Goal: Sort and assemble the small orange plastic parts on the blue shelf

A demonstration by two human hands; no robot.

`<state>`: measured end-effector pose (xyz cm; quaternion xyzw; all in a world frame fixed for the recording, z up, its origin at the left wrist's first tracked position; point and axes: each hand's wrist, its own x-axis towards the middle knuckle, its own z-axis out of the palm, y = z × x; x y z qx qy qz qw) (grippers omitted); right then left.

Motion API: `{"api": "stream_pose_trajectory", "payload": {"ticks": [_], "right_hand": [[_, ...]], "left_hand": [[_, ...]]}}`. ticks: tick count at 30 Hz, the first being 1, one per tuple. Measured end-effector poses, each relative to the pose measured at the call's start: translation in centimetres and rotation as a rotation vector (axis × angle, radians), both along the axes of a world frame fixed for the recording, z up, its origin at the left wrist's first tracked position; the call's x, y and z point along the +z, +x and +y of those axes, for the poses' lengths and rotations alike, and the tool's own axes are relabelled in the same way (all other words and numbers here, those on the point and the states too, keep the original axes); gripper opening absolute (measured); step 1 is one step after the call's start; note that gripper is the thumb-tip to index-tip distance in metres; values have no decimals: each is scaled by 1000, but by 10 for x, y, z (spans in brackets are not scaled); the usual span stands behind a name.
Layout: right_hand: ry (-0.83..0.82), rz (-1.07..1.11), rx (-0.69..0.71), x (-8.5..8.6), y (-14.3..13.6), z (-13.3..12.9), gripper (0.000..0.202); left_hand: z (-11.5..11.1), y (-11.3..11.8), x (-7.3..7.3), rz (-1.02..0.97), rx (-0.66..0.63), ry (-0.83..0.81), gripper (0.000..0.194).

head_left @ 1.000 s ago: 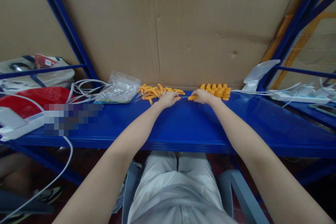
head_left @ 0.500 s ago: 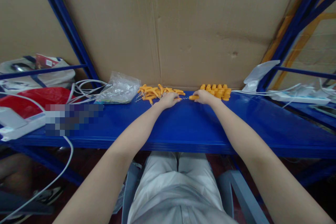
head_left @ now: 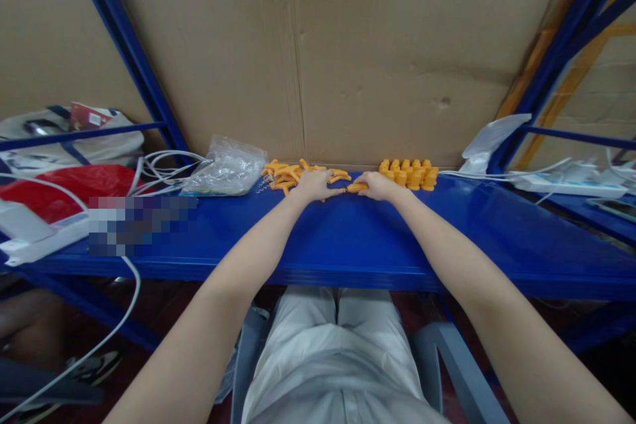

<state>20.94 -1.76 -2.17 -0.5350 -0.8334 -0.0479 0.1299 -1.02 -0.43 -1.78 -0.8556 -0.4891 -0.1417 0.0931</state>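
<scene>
My left hand (head_left: 316, 186) is bent round a corkscrew with an orange handle, mostly hidden beneath the fingers and palm. Its thumb reaches right, to the near end of an orange plastic sleeve (head_left: 356, 187). That sleeve lies between the thumb and fingers of my right hand (head_left: 377, 186), which is closed on it. No metal spiral shows between the hands. Just left of my left hand is a loose pile of orange T-handled corkscrews (head_left: 283, 174) with metal spirals. Several orange stepped plastic pieces (head_left: 415, 176) stand upright in rows beyond my right hand.
A blue table (head_left: 348, 238) carries everything, with a cardboard panel (head_left: 348, 59) behind it. To the left lie a clear plastic bag (head_left: 226, 165), white cables and a red bag (head_left: 64, 192). A white power strip (head_left: 571, 182) sits at the right. Another person's leg shows at lower left.
My hands have come together. The orange sleeve in my right hand moved left towards my left hand, and the metal spiral between them is now out of sight. My left hand's fingers have shifted.
</scene>
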Motion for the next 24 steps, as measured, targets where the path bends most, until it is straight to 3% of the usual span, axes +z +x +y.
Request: {"api": "stream_pose_trajectory", "payload": {"ticks": [7,13,24], "right_hand": [[2,-15,-4,0,3,2,34],[11,11,-3,3,1,-4,37],[-33,179,5,2,4,-1,46]], "left_hand": [[-1,0,6,36,0,-261,36],[-4,4,7,-123,59,-302,44],[0,-1,0,-111,-2,-131,35]]}}
